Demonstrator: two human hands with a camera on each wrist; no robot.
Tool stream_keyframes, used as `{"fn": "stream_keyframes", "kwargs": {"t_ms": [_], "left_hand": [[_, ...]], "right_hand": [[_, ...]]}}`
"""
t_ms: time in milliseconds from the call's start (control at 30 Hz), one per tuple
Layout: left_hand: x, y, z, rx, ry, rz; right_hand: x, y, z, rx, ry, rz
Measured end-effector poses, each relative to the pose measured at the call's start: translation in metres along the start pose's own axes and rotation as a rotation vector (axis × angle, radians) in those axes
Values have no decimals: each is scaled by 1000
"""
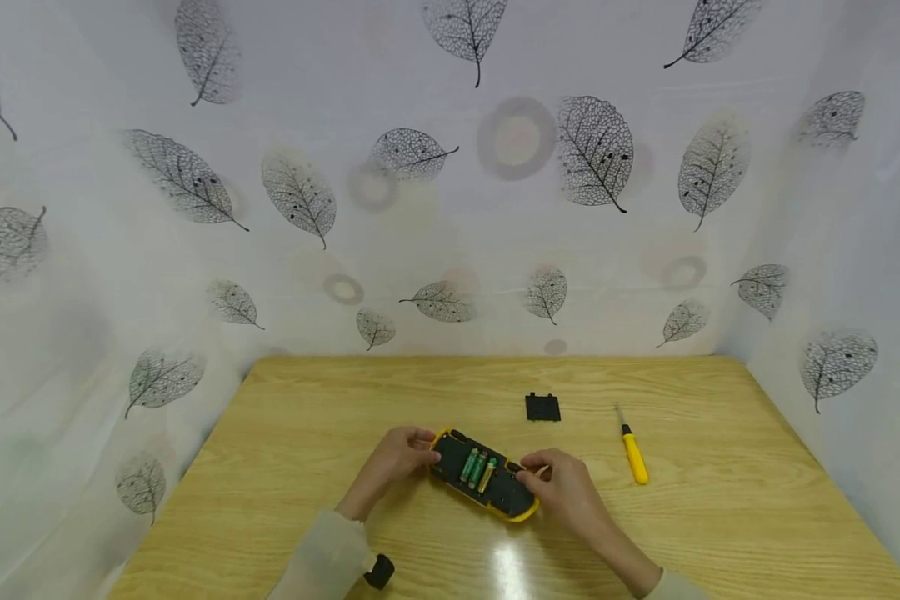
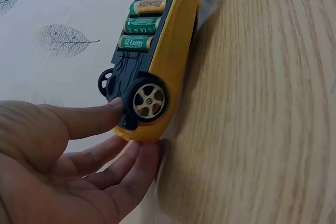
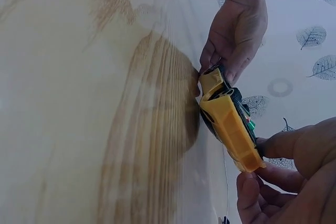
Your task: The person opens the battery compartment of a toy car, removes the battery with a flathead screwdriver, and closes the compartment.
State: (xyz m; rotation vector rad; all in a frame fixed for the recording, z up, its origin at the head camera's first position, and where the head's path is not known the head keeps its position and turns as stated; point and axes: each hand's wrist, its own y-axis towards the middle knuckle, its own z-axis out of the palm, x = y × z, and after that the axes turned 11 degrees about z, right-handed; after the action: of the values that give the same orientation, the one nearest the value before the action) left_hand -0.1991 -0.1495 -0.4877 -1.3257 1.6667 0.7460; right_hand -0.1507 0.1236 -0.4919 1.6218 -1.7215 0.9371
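A yellow toy car [image 1: 450, 460] is held upside down just above or on the table, its black underside facing up. Three AA-style batteries [image 2: 140, 25] lie side by side in its uncovered compartment; two look green, one shows a gold side. My left hand [image 1: 399, 457] pinches one end of the car, thumb on the underside by a wheel [image 2: 149, 101] and fingers beneath the body. At the opposite end my right hand [image 3: 299, 174] grips the car between thumb and fingers. Beyond the car lies a black battery cover [image 1: 543, 407], flat on the table.
A screwdriver [image 1: 634, 458] with a yellow handle rests on the wooden table [image 1: 330, 400], right of my right hand, tip pointing away. White sheeting [image 1: 450, 225] printed with leaves hangs along the table's back and sides. A small black object [image 1: 379, 572] sits by my left sleeve.
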Motion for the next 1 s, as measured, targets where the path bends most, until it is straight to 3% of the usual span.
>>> {"fn": "stream_keyframes", "kwargs": {"t_ms": [167, 367, 700, 1000], "left_hand": [[-3, -7, -7, 75, 14, -5], [-7, -16, -14, 129, 99, -41], [-6, -23, -17, 166, 127, -61], [-8, -23, -16, 147, 84, -66]], "right_hand": [[-1, 1, 0, 29, 10, -9], [-3, 2, 0, 80, 25, -28], [-5, 9, -1, 130, 15, -71], [-7, 18, -4, 154, 22, -105]]}}
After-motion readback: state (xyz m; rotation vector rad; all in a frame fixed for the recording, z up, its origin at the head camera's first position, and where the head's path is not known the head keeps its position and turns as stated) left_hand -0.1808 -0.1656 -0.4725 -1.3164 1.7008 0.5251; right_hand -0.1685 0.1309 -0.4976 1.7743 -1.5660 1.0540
